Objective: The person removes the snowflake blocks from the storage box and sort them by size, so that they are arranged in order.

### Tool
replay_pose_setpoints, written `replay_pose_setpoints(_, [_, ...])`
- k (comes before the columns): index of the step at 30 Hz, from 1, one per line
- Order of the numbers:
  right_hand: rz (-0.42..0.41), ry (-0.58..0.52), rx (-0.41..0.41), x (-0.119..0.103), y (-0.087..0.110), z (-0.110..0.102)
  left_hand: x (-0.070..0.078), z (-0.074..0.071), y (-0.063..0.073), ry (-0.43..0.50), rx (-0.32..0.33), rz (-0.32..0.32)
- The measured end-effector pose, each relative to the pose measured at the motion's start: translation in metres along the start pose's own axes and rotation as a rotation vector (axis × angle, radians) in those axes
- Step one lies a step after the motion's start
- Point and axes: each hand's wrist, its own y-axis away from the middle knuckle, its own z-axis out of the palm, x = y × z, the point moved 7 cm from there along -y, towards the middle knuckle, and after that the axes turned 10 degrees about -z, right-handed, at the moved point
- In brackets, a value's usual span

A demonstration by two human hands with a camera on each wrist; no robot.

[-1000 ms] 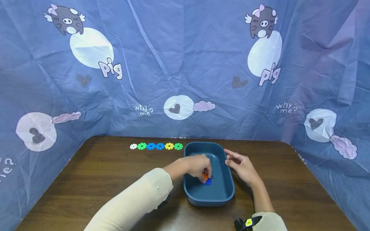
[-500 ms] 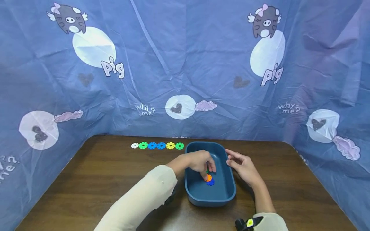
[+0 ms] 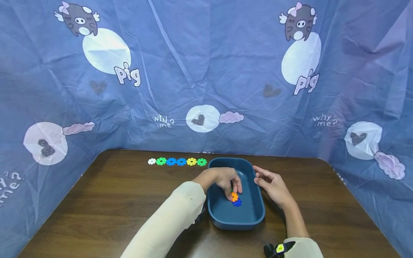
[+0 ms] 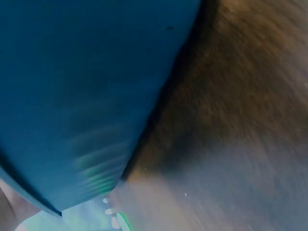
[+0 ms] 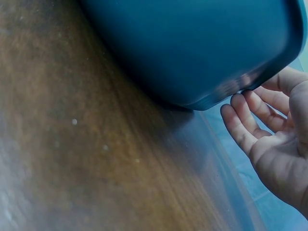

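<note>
In the head view my left hand (image 3: 227, 180) reaches down inside the dark blue plastic bin (image 3: 237, 226). Its thumb touches an orange snowflake disc (image 3: 235, 197), which overlaps a blue snowflake disc (image 3: 237, 202) on the bin floor. A bit of green shows between thumb and fingers; I cannot tell whether they pinch it. My right hand (image 3: 272, 187) rests against the bin's right side, index finger stretched along the rim. Seen from the right wrist, the relaxed fingers of that hand (image 5: 274, 139) have their tips right at the bin's outer wall (image 5: 192, 48).
A row of snowflake discs (image 3: 181, 162), white, green, blue and yellow, lies along the back left of the brown wooden table (image 3: 113, 200). Behind the table hangs a blue printed cloth (image 3: 206, 79). The left wrist view holds mostly the bin's outer wall (image 4: 86, 72).
The left hand's fingers have loosened and spread, uncovering more of the orange and blue discs and a bit of green. The right hand stays at the bin's edge. The head view has shifted slightly.
</note>
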Motion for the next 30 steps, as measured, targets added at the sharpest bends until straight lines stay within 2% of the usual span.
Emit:
replay_pose_setpoints(7, [-0.011, -0.01, -0.001, -0.001, -0.001, 0.0, -0.001, 0.0, -0.001, 0.041, 0.005, -0.007])
replay_pose_setpoints(14, [-0.018, -0.02, 0.004, -0.001, -0.001, 0.0, -0.001, -0.003, -0.001, 0.103, 0.006, 0.021])
replay_pose_setpoints(25, [0.002, -0.005, 0.005, 0.001, -0.001, -0.001, 0.003, -0.026, 0.017, 0.301, -0.006, 0.101])
replay_pose_setpoints(30, [0.009, -0.01, 0.007, 0.0, 0.0, 0.0, -0.002, -0.043, 0.029, 0.36, 0.032, 0.135])
